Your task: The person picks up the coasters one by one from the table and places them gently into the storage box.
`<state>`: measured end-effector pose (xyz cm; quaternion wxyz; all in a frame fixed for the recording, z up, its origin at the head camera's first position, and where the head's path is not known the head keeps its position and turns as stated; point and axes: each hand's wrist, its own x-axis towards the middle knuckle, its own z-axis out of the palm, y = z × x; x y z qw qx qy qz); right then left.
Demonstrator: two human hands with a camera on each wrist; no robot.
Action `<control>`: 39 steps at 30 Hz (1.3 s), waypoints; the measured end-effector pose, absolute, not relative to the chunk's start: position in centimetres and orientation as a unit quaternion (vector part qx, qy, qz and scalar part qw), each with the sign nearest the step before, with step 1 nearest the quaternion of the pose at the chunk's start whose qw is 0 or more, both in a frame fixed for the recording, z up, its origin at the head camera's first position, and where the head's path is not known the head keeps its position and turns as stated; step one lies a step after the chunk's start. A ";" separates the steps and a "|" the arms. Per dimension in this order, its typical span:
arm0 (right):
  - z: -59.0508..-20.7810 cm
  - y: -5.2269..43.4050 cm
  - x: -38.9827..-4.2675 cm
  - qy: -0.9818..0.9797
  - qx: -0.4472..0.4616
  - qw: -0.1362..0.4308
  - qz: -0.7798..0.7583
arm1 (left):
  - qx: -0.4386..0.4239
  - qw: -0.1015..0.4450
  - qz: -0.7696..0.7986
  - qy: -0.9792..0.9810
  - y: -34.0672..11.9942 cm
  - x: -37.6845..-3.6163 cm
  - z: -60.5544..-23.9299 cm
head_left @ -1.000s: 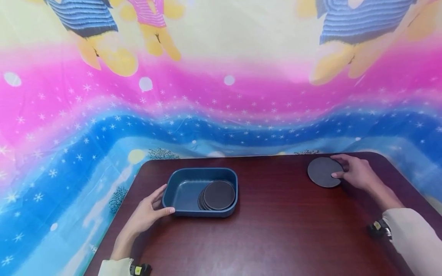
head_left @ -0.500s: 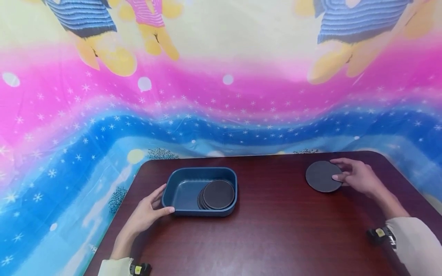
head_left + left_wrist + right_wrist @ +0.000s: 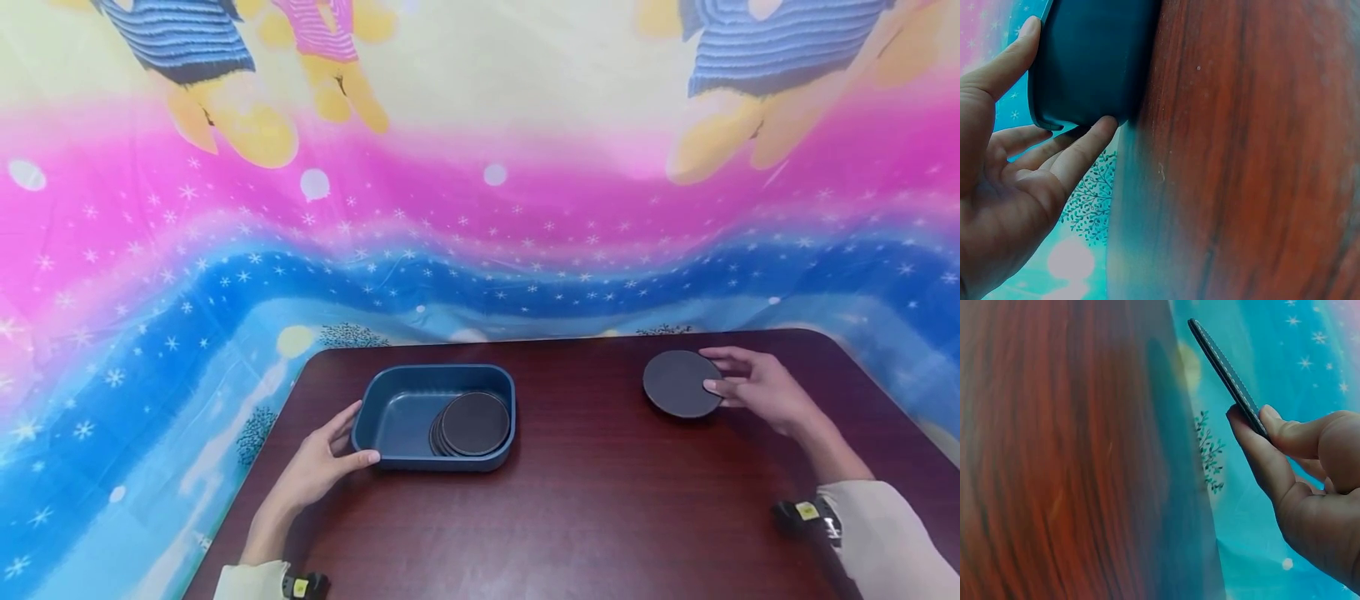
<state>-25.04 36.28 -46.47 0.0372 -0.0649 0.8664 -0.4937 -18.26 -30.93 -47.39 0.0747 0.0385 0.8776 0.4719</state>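
Observation:
A dark, round coaster [image 3: 682, 383] with a stitched edge is pinched between the thumb and fingers of my right hand [image 3: 765, 390], over the far right of the table. The right wrist view shows the coaster [image 3: 1227, 378] edge-on, tilted and lifted off the tabletop. My left hand [image 3: 318, 462] grips the left end of a blue rectangular plastic box [image 3: 442, 463], thumb at the front rim and fingers round the side. Inside the box, at its right end, lies a slanted stack of several similar coasters [image 3: 476, 423]. In the left wrist view, fingertips touch the box wall [image 3: 1088, 62].
A glossy red-brown wooden table [image 3: 577, 517] with rounded far corners carries the box. Behind it and along the sides hangs a colourful printed cloth [image 3: 420, 200]. Each wrist wears a black strapped device, the right one [image 3: 806, 512] below a pale sleeve.
My right hand has moved a little to the left with the coaster, which now shows a shadow beneath it. The left hand and the box have stayed in place.

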 end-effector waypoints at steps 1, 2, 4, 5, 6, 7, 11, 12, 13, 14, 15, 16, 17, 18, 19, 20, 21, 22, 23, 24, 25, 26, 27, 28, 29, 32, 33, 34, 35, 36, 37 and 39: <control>-46.4 36.1 -25.0 0.863 -0.062 0.040 -0.499 | 0.039 0.075 0.471 0.878 -30.9 -18.3 -47.4; -46.4 36.0 -25.0 0.860 -0.061 0.043 -0.505 | 0.038 0.075 0.471 0.878 -30.9 -18.2 -47.4; -46.5 35.8 -24.9 0.850 -0.057 0.049 -0.521 | 0.038 0.075 0.470 0.878 -30.9 -18.2 -47.3; -46.6 35.6 -24.8 0.845 -0.053 0.052 -0.530 | 0.038 0.075 0.470 0.879 -30.9 -18.2 -47.3; -46.6 35.6 -24.8 0.837 -0.048 0.054 -0.542 | 0.038 0.075 0.470 0.879 -30.9 -18.2 -47.3; -46.7 35.5 -24.7 0.829 -0.044 0.056 -0.554 | 0.039 0.076 0.469 0.879 -30.9 -18.2 -47.3; -47.0 35.7 -24.3 0.806 -0.029 0.063 -0.588 | 0.038 0.079 0.470 0.878 -30.7 -18.4 -47.4; -47.0 35.9 -24.1 0.804 -0.025 0.065 -0.591 | 0.039 0.081 0.469 0.879 -30.6 -18.4 -47.3; -47.0 36.0 -23.9 0.805 -0.022 0.067 -0.590 | 0.041 0.082 0.468 0.879 -30.5 -18.5 -47.3; -47.0 36.1 -23.7 0.806 -0.020 0.067 -0.588 | 0.040 0.083 0.468 0.879 -30.4 -18.5 -47.3; -47.0 36.2 -23.6 0.806 -0.017 0.069 -0.588 | 0.040 0.083 0.467 0.879 -30.3 -18.6 -47.3; -46.9 36.3 -23.4 0.808 -0.013 0.072 -0.585 | 0.041 0.084 0.465 0.880 -30.3 -18.6 -47.2; -46.8 36.4 -23.3 0.809 -0.011 0.075 -0.582 | 0.042 0.086 0.463 0.881 -30.3 -18.6 -47.2; -46.6 36.4 -23.2 0.811 -0.009 0.077 -0.580 | 0.042 0.087 0.462 0.881 -30.3 -18.6 -47.1; -46.4 36.4 -23.2 0.811 -0.008 0.080 -0.579 | 0.041 0.087 0.462 0.881 -30.3 -18.6 -47.1; -46.3 36.3 -23.2 0.811 -0.008 0.082 -0.580 | 0.040 0.089 0.462 0.881 -30.4 -18.6 -47.1; -46.1 36.2 -23.2 0.810 -0.007 0.084 -0.580 | 0.040 0.091 0.462 0.882 -30.5 -18.6 -47.0; -45.9 36.1 -23.3 0.809 -0.006 0.085 -0.582 | 0.038 0.091 0.461 0.882 -30.6 -18.5 -46.9; -45.7 35.9 -23.4 0.807 -0.006 0.086 -0.584 | 0.036 0.093 0.461 0.882 -30.8 -18.4 -46.9; -45.6 35.7 -23.5 0.806 -0.007 0.086 -0.586 | 0.034 0.093 0.462 0.881 -30.9 -18.3 -46.8; -45.4 35.4 -23.6 0.804 -0.007 0.085 -0.588 | 0.032 0.093 0.462 0.881 -31.1 -18.2 -46.8; -45.3 35.2 -23.8 0.802 -0.007 0.084 -0.591 | 0.029 0.094 0.463 0.881 -31.3 -18.0 -46.7; -45.2 35.0 -23.9 0.800 -0.007 0.083 -0.594 | 0.028 0.094 0.463 0.881 -31.4 -17.9 -46.7; -45.0 34.8 -23.9 0.798 -0.006 0.082 -0.597 | 0.027 0.094 0.463 0.881 -31.5 -17.8 -46.6; -44.9 34.6 -24.0 0.798 -0.008 0.080 -0.597 | 0.028 0.095 0.463 0.881 -31.6 -17.8 -46.6; -44.7 34.2 -24.0 0.788 -0.007 0.078 -0.611 | 0.032 0.095 0.457 0.884 -31.6 -17.7 -46.6; -44.6 34.2 -23.9 0.785 -0.007 0.079 -0.615 | 0.033 0.094 0.455 0.885 -31.6 -17.7 -46.6; -44.5 34.1 -23.8 0.781 -0.006 0.079 -0.619 | 0.035 0.093 0.453 0.886 -31.5 -17.8 -46.6; -44.4 34.1 -23.7 0.779 -0.006 0.079 -0.623 | 0.037 0.093 0.452 0.886 -31.5 -17.9 -46.6; -44.4 34.1 -23.6 0.775 -0.003 0.078 -0.628 | 0.039 0.093 0.450 0.888 -31.3 -17.9 -46.6; -44.3 34.2 -23.4 0.773 0.000 0.077 -0.630 | 0.042 0.093 0.448 0.888 -31.2 -18.0 -46.6; -44.3 34.4 -23.0 0.768 0.005 0.076 -0.636 | 0.047 0.094 0.445 0.889 -30.9 -18.2 -46.6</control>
